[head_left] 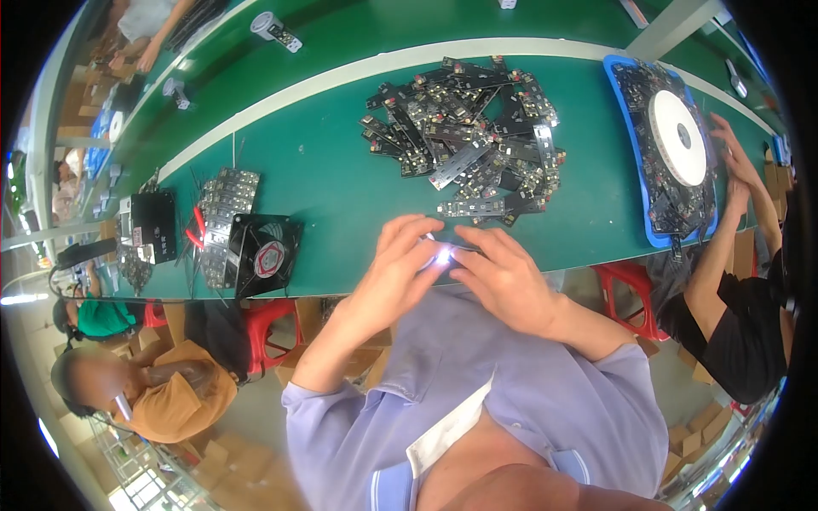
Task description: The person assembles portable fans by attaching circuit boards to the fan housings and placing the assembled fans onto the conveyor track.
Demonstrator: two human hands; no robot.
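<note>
At the front edge of the green table, a small brightly lit item [444, 255] sits between my fingertips. My left hand [399, 266] has its fingers bent and pinched on it from the left. From the right, my right hand [504, 277] closes its thumb and fingers on it too. Glare and my fingers hide its shape. Just beyond my hands, a strip-shaped circuit board [471, 209] lies at the near edge of a large heap of black circuit boards [460, 128].
A blue tray [626, 128] with boards and a white reel [679, 136] stands right, beside a co-worker's hands. Left are a black fan [269, 255], red-handled pliers [198, 228], panels of boards [228, 200] and a black box [153, 227]. Another person sits lower left.
</note>
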